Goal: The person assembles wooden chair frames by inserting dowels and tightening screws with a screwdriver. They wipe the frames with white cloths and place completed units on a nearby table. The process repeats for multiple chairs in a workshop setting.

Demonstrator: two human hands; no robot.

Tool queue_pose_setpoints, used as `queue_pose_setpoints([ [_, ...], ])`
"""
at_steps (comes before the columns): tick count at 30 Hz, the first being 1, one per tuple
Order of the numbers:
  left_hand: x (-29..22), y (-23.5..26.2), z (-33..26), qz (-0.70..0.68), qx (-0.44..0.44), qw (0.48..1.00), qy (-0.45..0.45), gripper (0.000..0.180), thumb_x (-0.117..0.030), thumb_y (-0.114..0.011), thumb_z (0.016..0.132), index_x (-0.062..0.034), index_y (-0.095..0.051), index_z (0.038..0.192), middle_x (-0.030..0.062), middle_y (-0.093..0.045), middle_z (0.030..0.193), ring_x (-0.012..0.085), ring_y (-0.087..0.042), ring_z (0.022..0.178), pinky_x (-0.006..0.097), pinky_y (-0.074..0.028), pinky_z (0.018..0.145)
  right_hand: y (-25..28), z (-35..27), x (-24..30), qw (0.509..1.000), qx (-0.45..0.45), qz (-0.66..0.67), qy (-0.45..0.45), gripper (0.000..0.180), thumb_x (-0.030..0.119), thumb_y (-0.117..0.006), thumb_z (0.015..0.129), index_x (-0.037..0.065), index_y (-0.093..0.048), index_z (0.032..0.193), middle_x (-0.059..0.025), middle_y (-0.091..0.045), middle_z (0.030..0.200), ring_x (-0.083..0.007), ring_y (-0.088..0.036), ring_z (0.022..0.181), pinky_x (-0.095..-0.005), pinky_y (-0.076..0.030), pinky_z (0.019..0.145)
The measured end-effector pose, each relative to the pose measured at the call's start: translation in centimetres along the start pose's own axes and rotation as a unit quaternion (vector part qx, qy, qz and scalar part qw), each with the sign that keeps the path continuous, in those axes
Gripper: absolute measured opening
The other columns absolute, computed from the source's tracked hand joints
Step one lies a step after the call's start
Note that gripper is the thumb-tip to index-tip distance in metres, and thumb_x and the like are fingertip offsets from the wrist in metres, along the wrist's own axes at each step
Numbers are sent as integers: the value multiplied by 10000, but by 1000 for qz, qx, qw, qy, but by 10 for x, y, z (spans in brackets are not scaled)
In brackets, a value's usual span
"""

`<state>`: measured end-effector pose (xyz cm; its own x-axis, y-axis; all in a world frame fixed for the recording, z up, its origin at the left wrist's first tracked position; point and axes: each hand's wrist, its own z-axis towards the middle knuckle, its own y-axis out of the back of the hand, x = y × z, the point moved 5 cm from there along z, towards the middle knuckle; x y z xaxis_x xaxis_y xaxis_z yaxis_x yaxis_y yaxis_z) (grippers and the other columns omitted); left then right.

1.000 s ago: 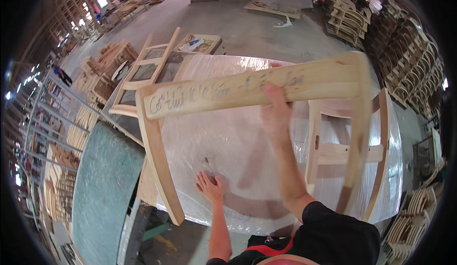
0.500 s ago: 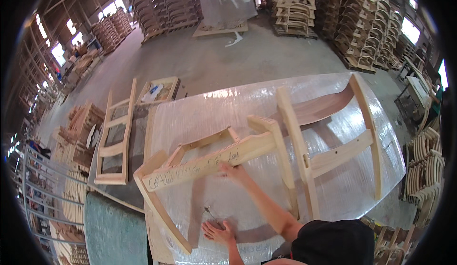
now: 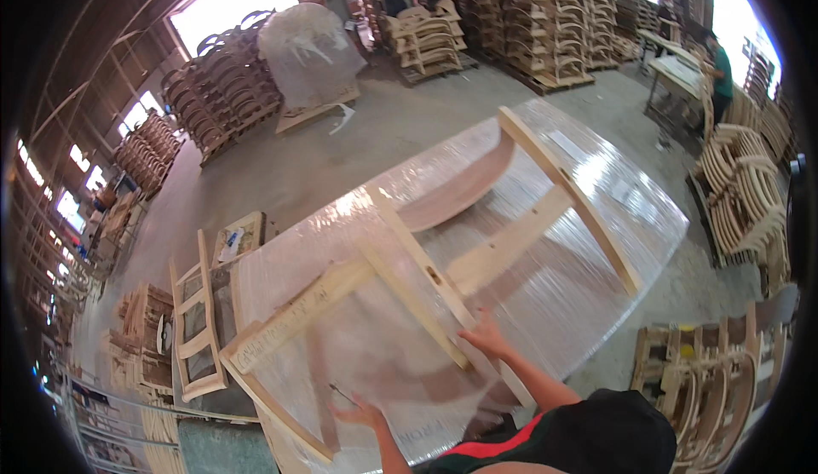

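Observation:
My right hand (image 3: 487,338) is on the near post of a pale wooden chair frame (image 3: 511,234), thumb and fingers on either side of the post. This frame has two long posts, a flat rail and a curved brown panel (image 3: 460,193). On the left, my left hand (image 3: 362,414) is low over the plastic-wrapped work surface, fingers apart, beside a thin metal tool (image 3: 342,394); whether it touches the tool is unclear. Between and beyond my hands is a second wooden frame (image 3: 294,310), with handwriting along its rail.
The surface under the frames is covered in shiny clear plastic (image 3: 588,261). A ladder-like wooden frame (image 3: 198,338) is at the left, near a shallow box (image 3: 239,237). Stacked curved chair parts (image 3: 737,193) rise on the right. A person in green (image 3: 721,74) is at a far table.
My view has swung to the right. My right hand has left the rail with handwriting and come to the right-hand frame's post. My left hand stays near the thin tool.

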<state>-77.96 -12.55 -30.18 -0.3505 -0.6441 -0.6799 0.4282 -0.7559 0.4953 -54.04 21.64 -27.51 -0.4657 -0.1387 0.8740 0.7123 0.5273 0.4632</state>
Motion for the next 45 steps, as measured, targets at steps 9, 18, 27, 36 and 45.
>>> queue_pose_setpoints([
  [9,-292,0,-84,-434,324,829,-140,509,-269,-579,907,65,-424,1259,187,-472,1249,280,-456,1176,411,-349,1017,214,-142,126,965,177,178,-78,396,255,-680,760,-82,-582,944,-108,-625,730,-191,-642,561,-308,-523,495],
  [18,-447,148,-359,-587,703,390,-93,571,-259,-591,871,5,-383,1333,146,-439,1347,285,-434,1233,427,-338,1051,393,-486,137,985,86,121,-90,469,397,-632,850,-66,-596,919,-113,-628,769,-174,-611,631,-311,-478,566],
  [27,-442,239,-528,-420,875,230,-65,479,-420,-597,825,7,-455,987,91,-435,951,197,-410,890,376,-318,764,415,-679,93,977,-159,76,-120,559,472,-716,759,-52,-597,916,-163,-616,757,-236,-583,686,-347,-446,594],
  [36,-649,309,-632,-646,645,166,-374,611,-582,-603,780,9,-528,642,37,-431,555,109,-386,548,326,-298,477,487,-821,61,831,-528,57,-162,516,413,-776,685,-13,-609,924,-12,-601,720,-38,-524,644,-216,-412,553],
  [45,-776,493,-709,-510,605,28,-610,732,-630,-652,698,69,-465,586,82,-330,489,125,-337,492,344,-284,446,488,-955,-74,659,-735,158,16,648,449,-754,714,-5,-536,1124,-7,-602,882,-50,-544,767,-211,-424,628],
])
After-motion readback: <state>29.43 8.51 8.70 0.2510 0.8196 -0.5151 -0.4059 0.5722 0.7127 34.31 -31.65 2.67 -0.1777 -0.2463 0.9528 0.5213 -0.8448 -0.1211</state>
